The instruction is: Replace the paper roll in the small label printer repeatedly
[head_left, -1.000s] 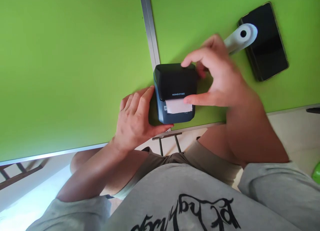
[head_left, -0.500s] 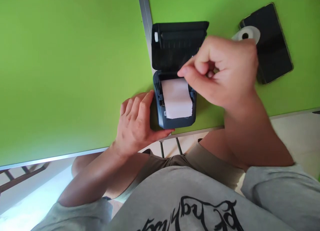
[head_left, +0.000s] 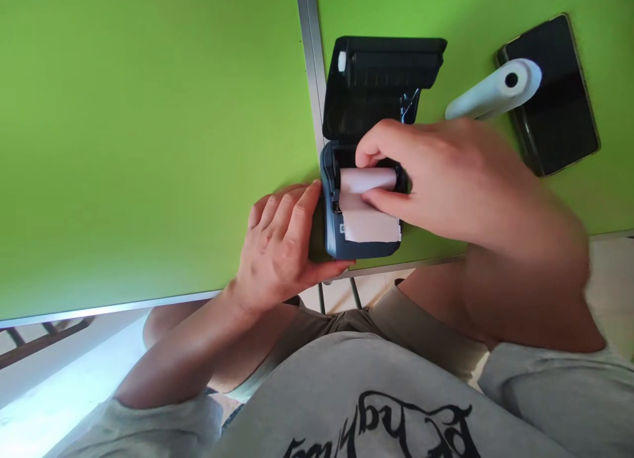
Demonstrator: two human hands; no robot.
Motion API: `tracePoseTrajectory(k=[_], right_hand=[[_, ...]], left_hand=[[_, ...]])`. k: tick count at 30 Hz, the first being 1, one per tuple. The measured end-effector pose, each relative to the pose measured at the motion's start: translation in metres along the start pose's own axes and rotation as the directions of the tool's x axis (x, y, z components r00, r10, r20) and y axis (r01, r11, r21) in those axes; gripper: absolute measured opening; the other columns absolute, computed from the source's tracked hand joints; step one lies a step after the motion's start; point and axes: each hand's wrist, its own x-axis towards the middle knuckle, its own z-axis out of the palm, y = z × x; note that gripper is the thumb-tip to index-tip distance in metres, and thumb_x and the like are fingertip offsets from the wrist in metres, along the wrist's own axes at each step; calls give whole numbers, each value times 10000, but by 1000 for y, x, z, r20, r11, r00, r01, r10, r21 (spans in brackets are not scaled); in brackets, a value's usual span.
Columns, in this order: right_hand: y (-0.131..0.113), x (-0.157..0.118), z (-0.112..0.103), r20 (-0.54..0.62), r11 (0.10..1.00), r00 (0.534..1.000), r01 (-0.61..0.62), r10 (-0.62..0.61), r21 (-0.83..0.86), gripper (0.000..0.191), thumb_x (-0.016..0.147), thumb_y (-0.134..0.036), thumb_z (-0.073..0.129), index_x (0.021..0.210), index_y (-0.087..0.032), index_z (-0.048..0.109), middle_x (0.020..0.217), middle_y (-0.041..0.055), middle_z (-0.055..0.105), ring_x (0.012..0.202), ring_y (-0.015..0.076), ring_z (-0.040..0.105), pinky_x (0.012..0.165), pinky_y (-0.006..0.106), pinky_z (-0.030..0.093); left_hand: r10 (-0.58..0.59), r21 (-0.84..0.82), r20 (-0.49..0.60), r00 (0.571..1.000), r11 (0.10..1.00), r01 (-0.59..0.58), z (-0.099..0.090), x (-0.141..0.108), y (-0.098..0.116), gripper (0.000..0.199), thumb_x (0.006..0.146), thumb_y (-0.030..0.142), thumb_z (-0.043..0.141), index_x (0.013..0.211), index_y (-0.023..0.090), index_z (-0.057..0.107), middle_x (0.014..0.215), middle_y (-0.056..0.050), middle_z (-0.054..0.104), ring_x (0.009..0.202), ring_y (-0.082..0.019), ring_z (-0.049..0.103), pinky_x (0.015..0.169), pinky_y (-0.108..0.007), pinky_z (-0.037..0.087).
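A small dark receipt printer [head_left: 364,250] sits at the table's near edge with its black lid [head_left: 379,88] swung up and back. Inside it lies a white paper roll [head_left: 367,179], whose loose end drapes over the printer's front. My left hand [head_left: 280,250] braces the printer, fingertips against its left side and thumb along the front edge. My right hand [head_left: 440,174] reaches in from the right, thumb on the paper just in front of the roll and bent index finger behind it. The other right fingers are hidden.
A flat black phone-like device [head_left: 562,94] lies at the right, apparently on another dark object. A tall white roll [head_left: 488,94] stands beside or partly in front of it. A grey metal seam [head_left: 311,55] divides the green tabletop [head_left: 148,147].
My right hand has come down from above the printer to the paper roll, its thumb and index finger now around it. My left hand stays on the printer. The view has shifted slightly.
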Motion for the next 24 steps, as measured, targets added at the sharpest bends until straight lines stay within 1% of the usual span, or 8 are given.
tracePoseTrajectory(k=[2,4,6,10,13,15,20,24], right_hand=[[0,-2,-5,-14,978,1000,-11,14,208,176,804,-265,666,974,-289,629,847,-30,702,541,130,472,508,335,286],[3,-2,-5,-86,823,992,-26,91,567,328,748,-227,733,1037,-326,613,997,-46,707,584,107,528,485,304,337],[10,-1,1,-341,394,890,209,303,895,392,631,-372,813,947,-335,583,844,-35,618,647,152,563,467,297,355],[23,3,21,-111,126,836,50,537,991,368,629,-505,703,875,-318,504,697,-75,504,430,87,304,378,283,197],[25,6,35,-255,272,649,76,717,959,308,657,-408,696,798,-284,451,669,-76,448,478,76,324,390,251,167],[23,6,43,-396,429,599,95,696,898,243,731,-340,701,811,-274,482,684,-72,467,494,75,380,388,241,198],[22,0,56,-444,628,743,40,502,777,320,833,-385,762,728,-237,499,643,-59,441,560,85,435,566,271,373],[24,-2,59,-514,783,759,8,401,622,348,927,-560,651,818,-258,518,679,-50,438,604,96,434,608,276,387]], left_hand=[[9,15,-5,1000,1000,-9,0,0,0,935,895,811,509,1513,119,398,1326,-181,671,1212,-316,637,1021,-412,437],[20,29,-15,1000,999,-20,1,0,-1,943,898,827,482,1495,100,415,1305,-185,676,1187,-313,643,1010,-412,435],[31,33,-24,999,999,-30,1,0,-2,949,899,835,471,1480,87,425,1294,-187,678,1182,-311,644,1002,-411,435],[37,32,-31,999,999,-36,1,-1,-3,971,882,843,501,1475,78,419,1307,-190,672,1207,-313,634,1009,-409,434],[36,33,-31,999,999,-35,1,0,-3,971,870,830,542,1485,92,403,1315,-187,670,1205,-315,632,1001,-411,437],[38,33,-35,999,999,-37,1,0,-3,965,864,821,563,1493,108,394,1312,-179,674,1193,-312,636,996,-410,440],[41,40,-45,998,998,-39,0,2,-1,932,881,806,550,1455,81,432,1280,-188,680,1180,-311,641,993,-403,443],[45,37,-41,998,998,-44,0,2,-1,905,900,786,538,1454,77,435,1283,-189,678,1185,-312,642,992,-403,443]])
